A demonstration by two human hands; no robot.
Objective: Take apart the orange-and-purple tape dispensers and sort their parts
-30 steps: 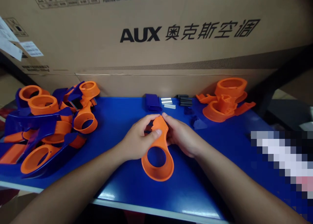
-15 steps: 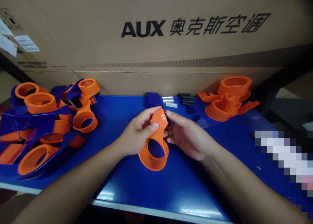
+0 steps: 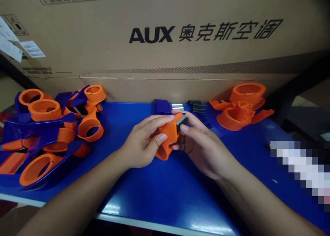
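Note:
In the middle of the view, my left hand [image 3: 144, 141] is closed around an orange plastic tape dispenser part [image 3: 168, 130], its thumb pressed on the near face. The ring of this part points down and is mostly hidden behind the fingers. My right hand [image 3: 199, 138] pinches a dark strip with a grey face [image 3: 182, 121] against the part's right end. Whether the strip is seated in the part, I cannot tell. Behind the hands lie a blue plastic piece [image 3: 162, 106], silver metal strips [image 3: 177, 107] and several black strips [image 3: 197, 106].
Orange and blue tape dispensers [image 3: 43, 110] are heaped at the left. More orange parts [image 3: 233, 117] stand stacked at the back right. A large cardboard box [image 3: 108, 60] walls off the back of the blue table [image 3: 154, 198]. A blurred-out patch [image 3: 306, 170] covers the right side.
The orange part has been turned, so its ring now faces down and away and its end with the dark strip faces right. My right thumb has shifted onto the strip.

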